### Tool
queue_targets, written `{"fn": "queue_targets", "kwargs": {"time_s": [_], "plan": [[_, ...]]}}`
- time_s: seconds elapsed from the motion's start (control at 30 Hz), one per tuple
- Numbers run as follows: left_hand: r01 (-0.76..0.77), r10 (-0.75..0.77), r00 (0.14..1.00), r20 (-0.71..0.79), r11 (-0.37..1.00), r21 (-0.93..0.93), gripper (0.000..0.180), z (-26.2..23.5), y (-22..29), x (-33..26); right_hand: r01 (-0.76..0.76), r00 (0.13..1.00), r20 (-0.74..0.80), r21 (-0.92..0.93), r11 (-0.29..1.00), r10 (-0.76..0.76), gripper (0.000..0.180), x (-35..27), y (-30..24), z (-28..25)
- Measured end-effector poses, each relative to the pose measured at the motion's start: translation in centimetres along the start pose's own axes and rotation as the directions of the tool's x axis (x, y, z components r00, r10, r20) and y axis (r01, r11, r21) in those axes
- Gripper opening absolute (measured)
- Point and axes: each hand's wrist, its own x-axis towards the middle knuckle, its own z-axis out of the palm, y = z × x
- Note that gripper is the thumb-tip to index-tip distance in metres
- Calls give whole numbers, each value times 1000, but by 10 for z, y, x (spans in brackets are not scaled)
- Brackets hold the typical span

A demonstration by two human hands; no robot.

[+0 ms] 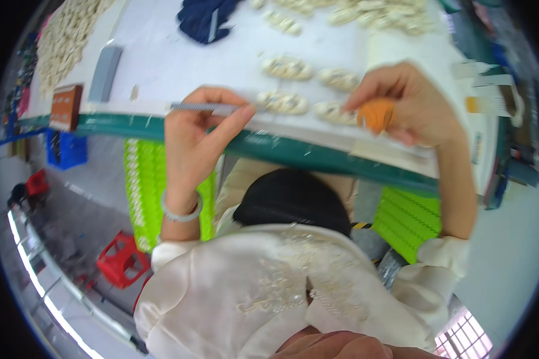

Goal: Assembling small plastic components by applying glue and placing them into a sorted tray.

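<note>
My left hand (191, 134) is closed at the table's front edge, pinching a slim grey stick-like tool (203, 107) between thumb and fingers. The tool lies nearly level and points left. On the right, my right hand (422, 105) grips a rounded orange thing (376, 115), perhaps a handle; blur hides its exact kind. My right fingertips are close to a cream oval piece (332, 112). Beside it lies another cream oval piece (283, 102) with small dark marks. Two more sit just behind, a left one (287, 68) and a right one (339, 79).
Cream pieces are heaped at the far right (389, 15) and far left (69, 39) of the white table. A dark blue cloth (203, 18), a grey block (106, 73) and a brown block (65, 107) lie there too. Green padding (281, 147) edges the table; a red stool (123, 260) stands lower left.
</note>
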Motion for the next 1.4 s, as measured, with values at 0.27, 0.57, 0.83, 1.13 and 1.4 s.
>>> {"fn": "queue_targets", "kwargs": {"time_s": [0.27, 0.57, 0.83, 1.13, 1.4], "plan": [[32, -28, 990, 136, 999, -32, 13, 18, 5, 1, 329, 895, 68, 565, 756, -440, 10, -14, 77, -21], [21, -19, 983, 182, 1000, -7, 13, 23, 7, -5, 370, 876, 44, 579, 726, -481, 4, -27, 71, -17], [-47, 19, 975, 221, 991, 122, 15, 26, 19, 2, 178, 583, -502, -689, 703, -639, 25, -41, 70, 30], [-80, 22, 962, 273, 976, 203, 15, 53, 22, 15, 143, 519, -299, -894, 426, -801, 43, -20, 81, 45], [-62, 7, 978, 206, 963, 263, 17, 62, 13, 14, 169, 523, -237, -913, 372, -819, 34, 1, 84, 43]]}}
